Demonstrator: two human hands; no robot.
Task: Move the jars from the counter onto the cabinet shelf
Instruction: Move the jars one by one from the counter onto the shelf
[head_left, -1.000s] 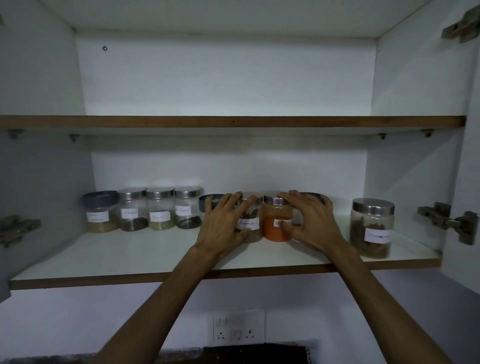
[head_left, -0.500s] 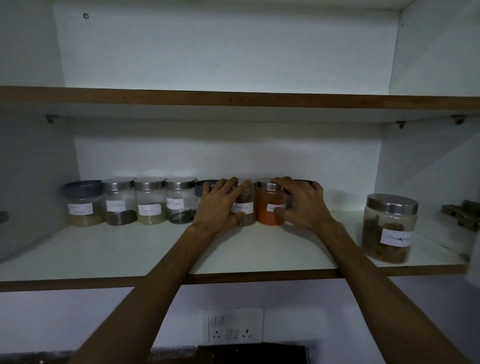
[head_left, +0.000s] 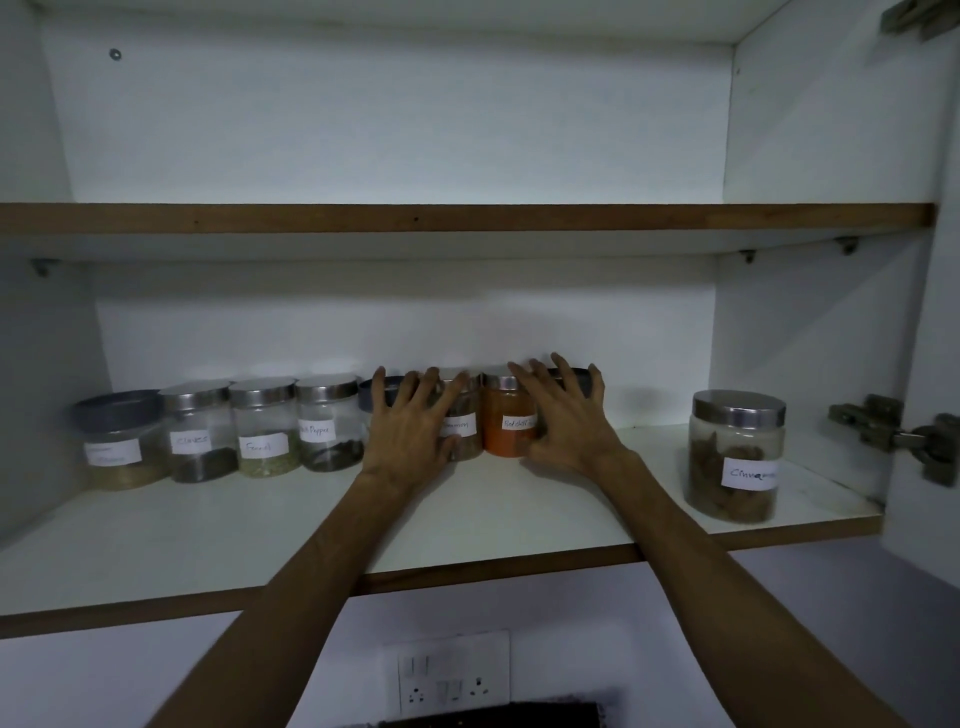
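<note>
A row of labelled jars stands at the back of the lower cabinet shelf (head_left: 249, 530). My left hand (head_left: 410, 431) lies with spread fingers against a grey-lidded jar (head_left: 367, 400) and a brown-spice jar (head_left: 464, 434). My right hand (head_left: 566, 421), fingers also apart, rests against the orange red-chilli jar (head_left: 506, 441) and a dark-lidded jar (head_left: 579, 376) mostly hidden behind it. Neither hand wraps a jar. A larger cinnamon jar (head_left: 735, 457) stands alone near the shelf's right front.
Left of my hands stand a grey-lidded jar (head_left: 119, 441), a cloves jar (head_left: 195, 436), a fennel jar (head_left: 265, 431) and a pepper jar (head_left: 327, 426). The upper shelf (head_left: 467, 218) holds nothing visible. A door hinge (head_left: 893, 436) juts at the right. A wall socket (head_left: 447, 675) sits below.
The middle jars have slid back into line with the row under both hands. My fingers have loosened and spread apart on them.
</note>
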